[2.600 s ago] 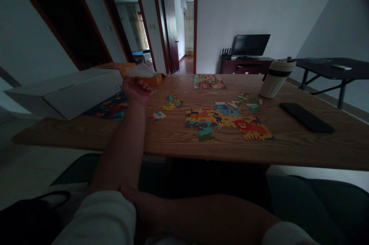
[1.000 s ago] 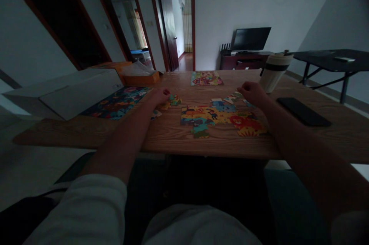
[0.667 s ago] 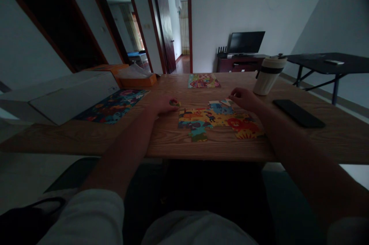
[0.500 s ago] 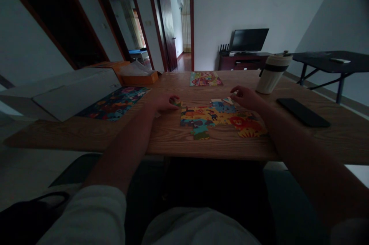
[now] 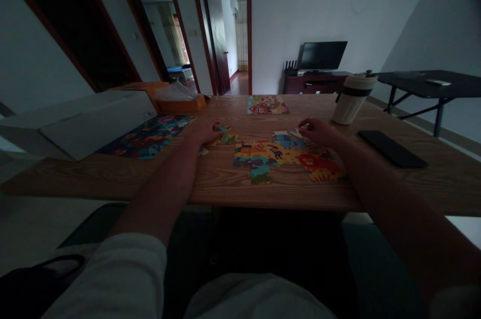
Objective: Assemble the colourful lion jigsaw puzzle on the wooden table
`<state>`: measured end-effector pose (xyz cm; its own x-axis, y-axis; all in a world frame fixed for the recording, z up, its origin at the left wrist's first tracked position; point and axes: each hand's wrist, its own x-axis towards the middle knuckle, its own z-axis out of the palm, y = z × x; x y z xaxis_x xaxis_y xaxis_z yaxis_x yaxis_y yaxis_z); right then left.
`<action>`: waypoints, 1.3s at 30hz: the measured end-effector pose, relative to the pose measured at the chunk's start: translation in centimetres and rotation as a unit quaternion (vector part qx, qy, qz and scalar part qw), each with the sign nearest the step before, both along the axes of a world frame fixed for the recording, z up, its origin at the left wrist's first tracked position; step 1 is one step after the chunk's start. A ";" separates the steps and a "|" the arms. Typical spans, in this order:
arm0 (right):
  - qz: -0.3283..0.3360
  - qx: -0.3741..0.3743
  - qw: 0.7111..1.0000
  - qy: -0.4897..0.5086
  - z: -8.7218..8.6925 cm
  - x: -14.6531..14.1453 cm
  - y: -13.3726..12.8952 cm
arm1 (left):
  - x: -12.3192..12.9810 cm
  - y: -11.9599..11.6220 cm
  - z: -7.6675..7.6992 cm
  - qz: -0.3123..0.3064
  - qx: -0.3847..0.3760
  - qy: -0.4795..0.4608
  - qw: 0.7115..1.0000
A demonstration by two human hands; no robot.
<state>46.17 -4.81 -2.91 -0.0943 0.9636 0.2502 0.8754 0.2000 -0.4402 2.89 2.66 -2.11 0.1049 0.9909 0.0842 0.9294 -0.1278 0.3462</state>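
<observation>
A partly joined jigsaw puzzle (image 5: pixel 276 153) with animal pictures on yellow and blue lies on the wooden table in front of me. To its left, my left hand (image 5: pixel 207 132) has its fingers curled at a small colourful puzzle piece (image 5: pixel 224 128). Beside that hand lie more loose pieces (image 5: pixel 228 139), partly hidden by it. My right hand (image 5: pixel 317 132) is at the puzzle's far right edge, thumb and fingers pinched on a pale-edged puzzle piece (image 5: pixel 296 133). The right fingertips partly cover this piece.
A dark finished puzzle (image 5: pixel 150 136) lies at left beside a white box (image 5: pixel 97 121). An orange tissue box (image 5: pixel 182 103) stands behind. A pink picture sheet (image 5: pixel 267 104) lies at the far edge. At right are a cream tumbler (image 5: pixel 353 99) and a black phone (image 5: pixel 392 148).
My left hand has moved slightly left, uncovering loose pieces beside the puzzle. My right hand stays at the far right edge with little movement. The view has tilted slightly.
</observation>
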 end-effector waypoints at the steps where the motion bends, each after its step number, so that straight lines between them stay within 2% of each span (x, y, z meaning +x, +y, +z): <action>1: 0.000 -0.001 1.000 0.001 -0.1 0.0 0.0 | 0.2 0.1 -0.1 -0.004 0.002 0.003 1.000; 9: 0.000 -0.010 1.000 0.002 -0.1 -0.2 -0.1 | 1.4 0.2 0.2 -0.037 0.014 -0.002 0.999; 11: -0.001 -0.013 1.000 0.008 0.0 -0.2 -0.2 | 1.1 -0.1 0.8 -0.050 0.009 0.013 0.999; 15: 0.001 -0.009 1.000 0.011 0.2 -0.2 -0.3 | 0.9 -1.8 2.5 -0.115 -0.024 0.052 0.992; 17: 0.004 -0.005 1.000 0.010 0.1 -0.2 -0.2 | 1.5 -2.9 3.0 -0.115 -0.052 0.061 0.990; 21: 0.007 -0.015 1.000 0.006 0.0 -0.3 -0.1 | 3.9 -4.3 2.7 -0.084 -0.040 0.106 0.990; 25: 0.008 -0.012 1.000 0.001 0.2 -0.3 -0.2 | 5.3 -4.3 2.0 -0.110 -0.042 0.081 0.990; 30: 0.011 -0.007 1.000 0.003 0.1 -0.3 -0.1 | 4.5 -4.0 2.1 -0.126 -0.050 0.029 0.990; 35: 0.007 -0.011 1.000 0.002 0.0 -0.3 0.0 | 3.3 -3.8 2.7 -0.101 -0.065 0.059 0.991; 39: 0.013 -0.013 1.000 0.005 0.0 -0.3 0.0 | 2.9 -3.4 2.6 -0.090 -0.070 0.062 0.992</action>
<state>45.89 -4.85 -2.89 -0.1167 0.9673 0.2252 0.8657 0.2102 -0.4543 5.79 -0.70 0.49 0.2830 0.9560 -0.0773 0.9321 -0.2552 0.2570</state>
